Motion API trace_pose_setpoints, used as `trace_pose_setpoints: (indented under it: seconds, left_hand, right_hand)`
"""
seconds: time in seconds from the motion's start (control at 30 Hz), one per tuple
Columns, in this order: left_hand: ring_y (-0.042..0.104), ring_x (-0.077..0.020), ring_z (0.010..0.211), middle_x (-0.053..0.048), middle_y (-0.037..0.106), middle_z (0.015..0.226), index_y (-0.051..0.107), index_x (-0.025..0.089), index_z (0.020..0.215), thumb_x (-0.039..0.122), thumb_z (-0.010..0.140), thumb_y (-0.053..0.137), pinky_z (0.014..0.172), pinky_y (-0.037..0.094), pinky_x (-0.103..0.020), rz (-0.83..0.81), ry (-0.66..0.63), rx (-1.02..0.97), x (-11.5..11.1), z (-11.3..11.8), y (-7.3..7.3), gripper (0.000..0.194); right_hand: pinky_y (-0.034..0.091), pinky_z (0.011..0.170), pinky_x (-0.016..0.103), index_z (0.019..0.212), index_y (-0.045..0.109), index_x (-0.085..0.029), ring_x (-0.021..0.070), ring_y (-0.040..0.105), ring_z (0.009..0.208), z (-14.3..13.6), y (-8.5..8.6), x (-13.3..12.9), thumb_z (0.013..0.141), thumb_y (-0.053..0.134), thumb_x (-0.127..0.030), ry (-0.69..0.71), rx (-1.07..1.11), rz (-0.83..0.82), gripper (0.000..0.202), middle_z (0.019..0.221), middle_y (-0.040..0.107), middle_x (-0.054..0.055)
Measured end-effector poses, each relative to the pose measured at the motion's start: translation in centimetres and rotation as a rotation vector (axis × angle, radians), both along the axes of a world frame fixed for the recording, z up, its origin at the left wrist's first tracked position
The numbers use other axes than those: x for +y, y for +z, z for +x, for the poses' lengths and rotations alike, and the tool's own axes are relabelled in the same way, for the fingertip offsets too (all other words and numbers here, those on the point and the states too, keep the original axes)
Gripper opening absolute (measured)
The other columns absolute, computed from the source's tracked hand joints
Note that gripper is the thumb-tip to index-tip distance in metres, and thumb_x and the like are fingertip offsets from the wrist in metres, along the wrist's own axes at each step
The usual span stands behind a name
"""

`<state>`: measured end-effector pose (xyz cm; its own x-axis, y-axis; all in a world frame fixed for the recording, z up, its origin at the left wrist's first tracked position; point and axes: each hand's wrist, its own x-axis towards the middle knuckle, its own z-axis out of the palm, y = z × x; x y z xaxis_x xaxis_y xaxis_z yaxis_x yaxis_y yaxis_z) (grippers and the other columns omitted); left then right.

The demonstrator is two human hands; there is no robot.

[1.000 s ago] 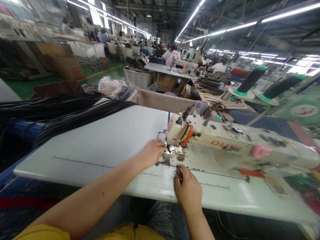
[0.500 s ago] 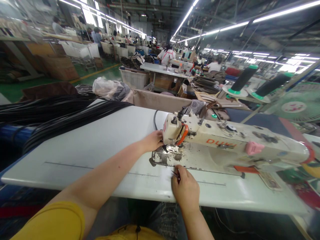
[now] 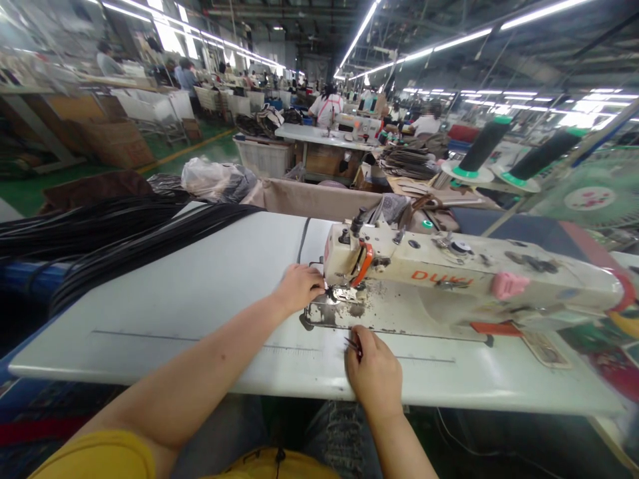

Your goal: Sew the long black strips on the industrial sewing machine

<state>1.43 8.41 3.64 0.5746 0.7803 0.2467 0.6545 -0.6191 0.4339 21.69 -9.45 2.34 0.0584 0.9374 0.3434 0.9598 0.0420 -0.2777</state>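
My left hand (image 3: 299, 290) is at the needle end of a white sewing machine (image 3: 399, 263), fingers pinched close beside the presser foot (image 3: 344, 294). A thin dark strip (image 3: 303, 239) runs from the table's far edge down to this hand and passes out of sight behind it; its end in the fingers is mostly hidden. Closer to me, my right hand (image 3: 374, 369) rests on the tabletop by the machine bed's front edge. It is closed round small thread snips (image 3: 353, 344), whose dark pointed tips stick out toward the left.
A thick bundle of black strips (image 3: 124, 236) lies over the left part of the white table (image 3: 200, 286). Behind stands a fabric-lined bin (image 3: 319, 199). Two dark thread cones (image 3: 482, 150) and a fan (image 3: 589, 199) are at the right. Several people work farther back.
My left hand has drawn slightly left and down from the needle end, showing more of the presser foot. The dark strip, curved before, now lies straighter. My right hand keeps the snips almost in place.
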Motion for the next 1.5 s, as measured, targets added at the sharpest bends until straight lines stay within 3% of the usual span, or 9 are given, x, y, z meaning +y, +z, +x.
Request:
trace_pose_setpoints:
  seconds: [0.3, 0.53, 0.77, 1.0, 1.1, 1.23, 1.4, 1.5]
  left_hand:
    - [0.066, -0.0215, 0.100, -0.001, 0.076, 0.097, 0.077, 0.022, 0.086, 0.022, 0.084, 0.076, 0.092, 0.046, -0.036, -0.111, 0.087, -0.039, -1.0, 0.5, 0.8, 0.002]
    - [0.067, -0.0142, 0.079, -0.002, 0.068, 0.092, 0.075, 0.020, 0.088, 0.016, 0.082, 0.074, 0.073, 0.051, -0.025, -0.219, 0.158, -0.054, -3.9, 0.8, 0.7, 0.007]
    - [0.066, -0.0125, 0.079, -0.002, 0.066, 0.097, 0.072, 0.018, 0.090, 0.012, 0.082, 0.072, 0.076, 0.052, -0.024, -0.274, 0.219, -0.057, -4.7, 1.5, 0.7, 0.010]
    - [0.067, -0.0129, 0.082, -0.008, 0.067, 0.105, 0.072, 0.016, 0.096, 0.017, 0.085, 0.069, 0.080, 0.056, -0.023, -0.356, 0.296, -0.001, -6.6, 3.6, 0.5, 0.012]
    - [0.068, -0.0160, 0.087, -0.011, 0.066, 0.107, 0.072, 0.015, 0.096, 0.020, 0.089, 0.064, 0.085, 0.056, -0.025, -0.356, 0.286, 0.048, -7.0, 4.2, 1.2, 0.012]
    - [0.068, -0.0214, 0.100, -0.013, 0.066, 0.108, 0.071, 0.014, 0.097, 0.010, 0.089, 0.054, 0.095, 0.052, -0.030, -0.322, 0.212, 0.127, -7.5, 3.9, 2.4, 0.019]
    - [0.069, -0.0279, 0.102, -0.016, 0.063, 0.117, 0.062, 0.012, 0.123, 0.010, 0.086, 0.059, 0.091, 0.054, -0.035, -0.326, 0.104, 0.268, -8.9, 3.3, 2.9, 0.038]
    - [0.069, -0.0308, 0.103, -0.017, 0.059, 0.126, 0.056, 0.013, 0.131, 0.017, 0.083, 0.067, 0.088, 0.056, -0.038, -0.322, 0.088, 0.351, -10.0, 3.2, 3.6, 0.049]
  right_hand:
    - [0.037, 0.069, 0.029, 0.108, 0.065, -0.020, 0.0197, 0.062, 0.078, 0.0, -0.1, 0.0, 0.083, 0.053, -0.012, 0.001, -0.022, 0.034, 0.029, 0.088, 0.072, 0.004]
    - [0.036, 0.069, 0.029, 0.108, 0.065, -0.020, 0.0193, 0.061, 0.078, -0.1, -0.2, 0.0, 0.082, 0.053, -0.011, 0.011, -0.009, 0.054, 0.030, 0.088, 0.072, 0.004]
    - [0.035, 0.068, 0.029, 0.104, 0.063, -0.021, 0.0190, 0.060, 0.075, -0.2, -0.1, 0.0, 0.082, 0.053, -0.011, 0.008, -0.009, 0.041, 0.027, 0.085, 0.070, 0.002]
    - [0.035, 0.069, 0.029, 0.104, 0.062, -0.021, 0.0188, 0.060, 0.076, -0.3, -0.3, 0.0, 0.081, 0.053, -0.010, 0.004, 0.008, 0.057, 0.028, 0.086, 0.070, 0.003]
    - [0.035, 0.070, 0.029, 0.104, 0.063, -0.021, 0.0187, 0.059, 0.076, -0.3, -0.3, 0.0, 0.081, 0.052, -0.010, 0.014, 0.015, 0.054, 0.028, 0.085, 0.069, 0.003]
    - [0.037, 0.072, 0.028, 0.102, 0.064, -0.020, 0.0188, 0.059, 0.077, -0.3, 0.0, -0.2, 0.079, 0.051, -0.009, 0.023, 0.038, 0.085, 0.029, 0.084, 0.070, 0.003]
    - [0.041, 0.073, 0.028, 0.102, 0.067, -0.022, 0.0185, 0.062, 0.078, 0.0, 0.4, -0.4, 0.076, 0.051, -0.009, 0.048, 0.162, 0.063, 0.033, 0.085, 0.071, 0.002]
    - [0.045, 0.076, 0.028, 0.109, 0.068, -0.022, 0.0185, 0.064, 0.080, 0.7, 0.6, -0.6, 0.078, 0.052, -0.013, 0.094, 0.360, 0.021, 0.036, 0.091, 0.073, 0.003]
